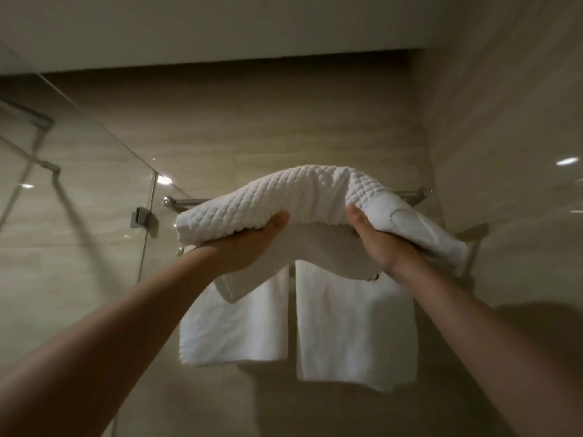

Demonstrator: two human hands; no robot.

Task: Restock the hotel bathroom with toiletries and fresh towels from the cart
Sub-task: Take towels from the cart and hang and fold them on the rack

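A folded white waffle-textured towel [284, 197] is held up in front of the chrome towel rack [186, 201] on the tiled wall. My left hand [252, 244] supports it from below near its left end, thumb up against its front. My right hand [378, 241] grips it right of the middle, with the thumb on the front and the fingers hidden behind the cloth. The towel arches up between my hands, and its right end droops toward the rack's right bracket. Two white towels [239, 326] [356, 323] hang side by side from the bar below.
A glass shower screen [79, 171] with a metal clamp [140, 217] stands to the left of the rack. A tiled side wall [511, 152] closes the corner on the right. The ceiling edge runs above.
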